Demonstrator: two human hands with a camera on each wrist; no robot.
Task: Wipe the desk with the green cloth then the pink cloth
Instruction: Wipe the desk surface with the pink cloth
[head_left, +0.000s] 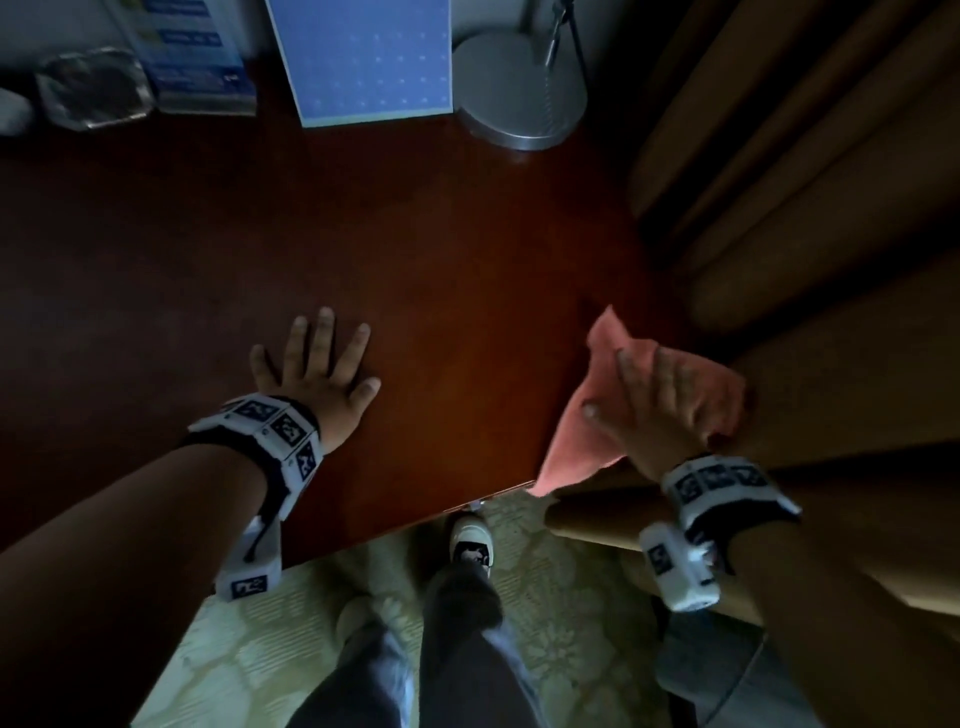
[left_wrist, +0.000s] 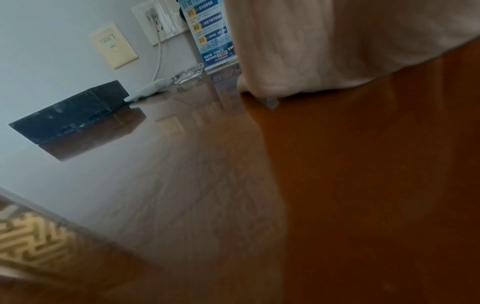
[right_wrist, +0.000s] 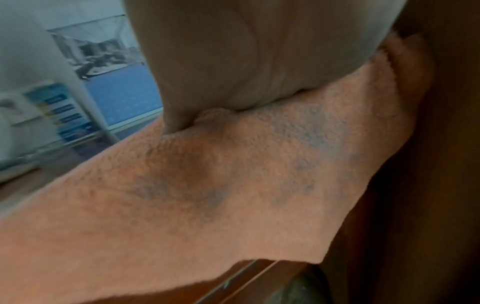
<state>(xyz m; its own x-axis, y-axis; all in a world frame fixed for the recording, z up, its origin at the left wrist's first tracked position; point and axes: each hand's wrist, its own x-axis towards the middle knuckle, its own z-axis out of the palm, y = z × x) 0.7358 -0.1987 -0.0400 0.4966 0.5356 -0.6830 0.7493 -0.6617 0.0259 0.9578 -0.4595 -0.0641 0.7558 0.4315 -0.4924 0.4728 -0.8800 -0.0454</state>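
Both hands lie on the dark wooden counter (head_left: 415, 249): the left hand (head_left: 317, 379) flat with fingers spread and holding nothing, the right hand (head_left: 660, 400) seemingly pressing straight fingers on the pink cloth (head_left: 576, 441) at the counter's near right corner.

left hand (head_left: 319, 371) flat, right hand (head_left: 657, 402) pressing

dark wooden desk (head_left: 415, 234) — pink cloth (head_left: 582, 441), lamp base (head_left: 519, 88), blue card (head_left: 363, 62), glass ashtray (head_left: 93, 88) on top
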